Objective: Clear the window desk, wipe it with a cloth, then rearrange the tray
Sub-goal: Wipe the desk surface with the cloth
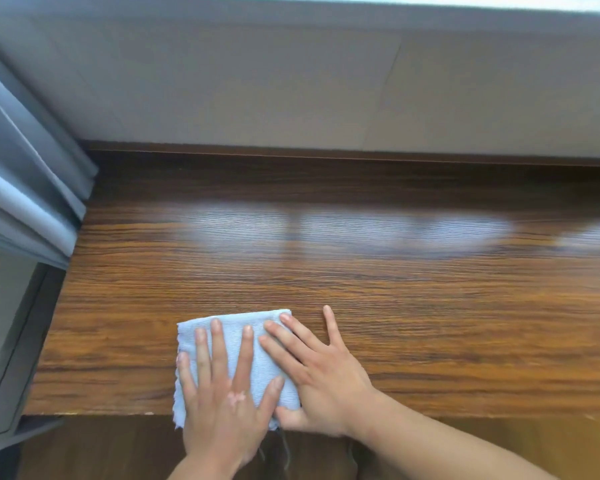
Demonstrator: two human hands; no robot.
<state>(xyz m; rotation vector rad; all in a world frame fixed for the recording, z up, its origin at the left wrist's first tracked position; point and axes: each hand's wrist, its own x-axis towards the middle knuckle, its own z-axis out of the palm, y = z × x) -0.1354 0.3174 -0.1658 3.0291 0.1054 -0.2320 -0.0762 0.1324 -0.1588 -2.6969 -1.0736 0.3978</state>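
A folded pale blue cloth (234, 329) lies flat on the dark wood desk (395, 306), near its front edge at the left. My left hand (222, 393) presses on the cloth with fingers spread. My right hand (319, 372) lies beside it, fingers spread, covering the cloth's right side, with the thumb at the desk's front edge. The cloth's near edge hangs slightly over the desk front. No tray is in view.
A beige wall panel (291, 91) rises behind the desk under the window sill (430, 1). Grey curtain folds (25, 174) hang at the left end of the desk. A grey cabinet side (4, 341) stands at the lower left.
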